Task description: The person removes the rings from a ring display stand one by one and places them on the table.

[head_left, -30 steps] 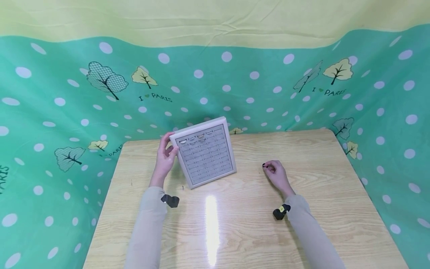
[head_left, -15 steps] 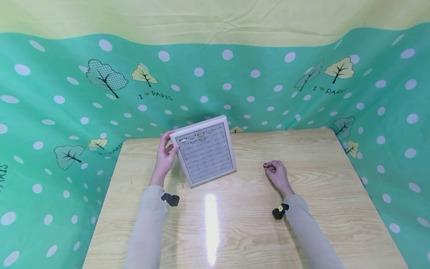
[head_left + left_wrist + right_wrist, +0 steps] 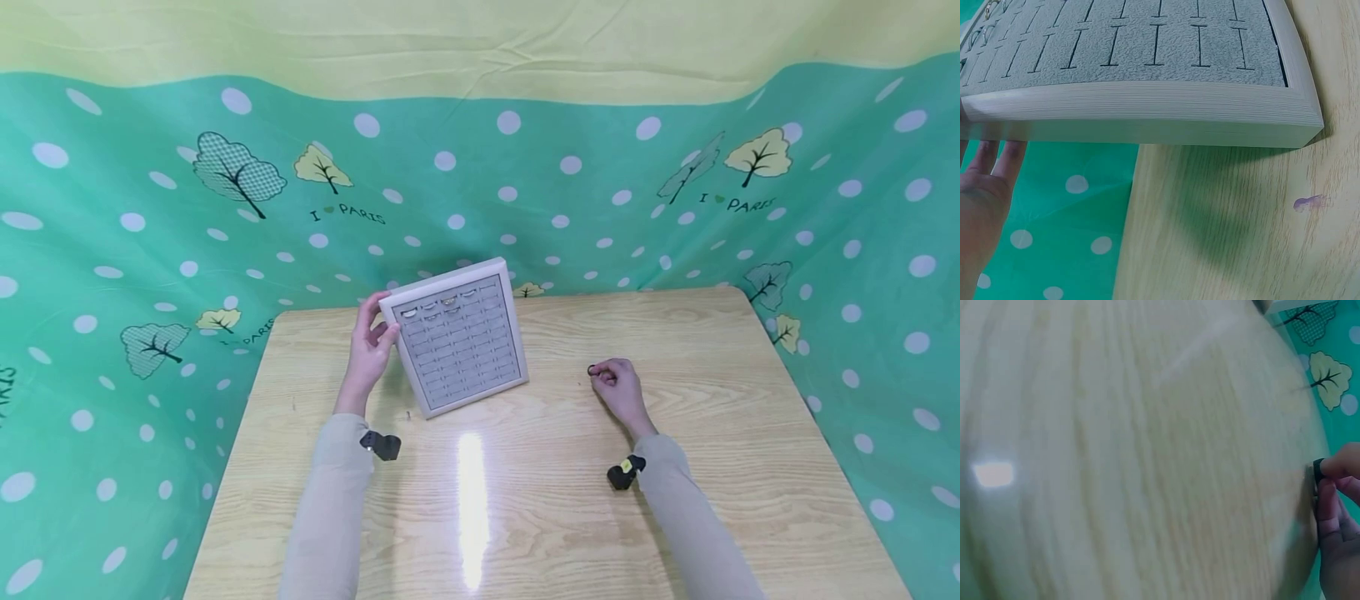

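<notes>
My left hand (image 3: 369,354) grips the upper left corner of a white-framed ring display tray (image 3: 465,350), thumb on the front and fingers around the side. The tray leans back, its lower edge down on the wooden table. Grey slotted padding (image 3: 1135,50) fills the frame, and several rings (image 3: 448,301) sit in slots near its top. Off to the right, my right hand (image 3: 618,392) pinches a small black ring (image 3: 591,370) between thumb and forefinger, low over the table. In the right wrist view that black ring (image 3: 1318,469) shows only partly beyond the fingertips.
The wooden table (image 3: 555,500) has a bright light reflection down its middle. A small dark mark (image 3: 408,416) lies by the tray's lower left corner. Green dotted cloth (image 3: 570,192) hangs close behind the table and along both sides.
The black ring has turned slightly in the right fingertips and now shows more of its round outline. The left hand and the tray stay in place.
</notes>
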The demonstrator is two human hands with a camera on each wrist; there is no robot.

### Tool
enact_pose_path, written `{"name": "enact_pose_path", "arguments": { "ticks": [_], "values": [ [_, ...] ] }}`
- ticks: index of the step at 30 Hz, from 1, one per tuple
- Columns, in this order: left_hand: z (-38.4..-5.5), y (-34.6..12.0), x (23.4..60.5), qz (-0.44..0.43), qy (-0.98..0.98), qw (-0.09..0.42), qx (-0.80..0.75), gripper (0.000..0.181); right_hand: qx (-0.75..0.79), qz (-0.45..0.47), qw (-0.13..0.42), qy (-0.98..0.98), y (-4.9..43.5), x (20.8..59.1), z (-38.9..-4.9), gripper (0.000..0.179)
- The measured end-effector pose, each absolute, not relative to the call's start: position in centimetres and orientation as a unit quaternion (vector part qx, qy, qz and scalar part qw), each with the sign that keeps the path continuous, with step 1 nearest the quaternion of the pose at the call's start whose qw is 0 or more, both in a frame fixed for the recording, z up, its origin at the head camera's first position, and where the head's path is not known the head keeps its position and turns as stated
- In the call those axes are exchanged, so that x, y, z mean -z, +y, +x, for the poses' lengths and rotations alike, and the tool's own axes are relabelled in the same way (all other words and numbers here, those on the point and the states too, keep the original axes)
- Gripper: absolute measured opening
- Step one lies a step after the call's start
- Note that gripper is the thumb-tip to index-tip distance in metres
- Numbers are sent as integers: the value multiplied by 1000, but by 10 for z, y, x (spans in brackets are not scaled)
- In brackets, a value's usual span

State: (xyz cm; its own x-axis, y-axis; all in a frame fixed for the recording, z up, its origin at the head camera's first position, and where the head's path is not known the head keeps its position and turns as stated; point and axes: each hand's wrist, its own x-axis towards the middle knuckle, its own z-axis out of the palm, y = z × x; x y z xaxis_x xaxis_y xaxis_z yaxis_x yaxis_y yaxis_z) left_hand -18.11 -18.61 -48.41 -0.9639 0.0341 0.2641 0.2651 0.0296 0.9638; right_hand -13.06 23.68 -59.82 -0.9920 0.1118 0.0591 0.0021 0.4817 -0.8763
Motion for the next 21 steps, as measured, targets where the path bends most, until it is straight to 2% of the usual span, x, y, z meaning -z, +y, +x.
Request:
{"name": "enact_pose_path", "arguments": {
  "ticks": [10, 21],
  "values": [
    [-180, -185, 482, -99, -715, 77, 688, 55, -514, -49, 31, -856, 235, 587, -128, 14],
    [-181, -186, 483, -107, -708, 79, 693, 55, -538, -26, 55, -841, 220, 565, -131, 17]
  ]
}}
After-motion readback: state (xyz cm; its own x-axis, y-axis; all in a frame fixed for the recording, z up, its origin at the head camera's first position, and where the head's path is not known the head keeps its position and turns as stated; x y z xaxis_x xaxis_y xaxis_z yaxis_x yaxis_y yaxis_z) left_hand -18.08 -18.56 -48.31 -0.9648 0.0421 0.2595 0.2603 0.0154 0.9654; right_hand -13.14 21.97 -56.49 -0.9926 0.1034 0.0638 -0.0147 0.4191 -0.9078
